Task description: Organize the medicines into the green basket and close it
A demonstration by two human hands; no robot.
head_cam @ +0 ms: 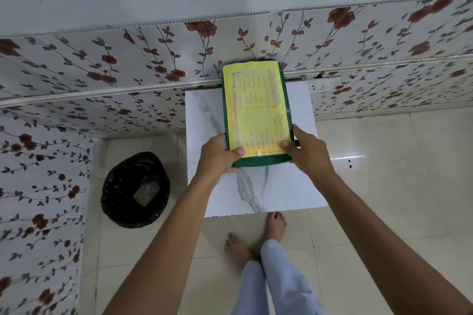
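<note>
The green basket lies lengthwise on a small white marble-patterned table, its far end against the wall. Its lid is down, and a yellow paper sheet with orange writing is taped over the lid. My left hand grips the near left corner, thumb on the yellow sheet. My right hand grips the near right corner, thumb also on the sheet. No medicines are visible; the inside of the basket is hidden by the lid.
A bin lined with a black bag stands on the tiled floor to the left of the table. Floral-patterned walls run behind and to the left. My bare feet stand just in front of the table.
</note>
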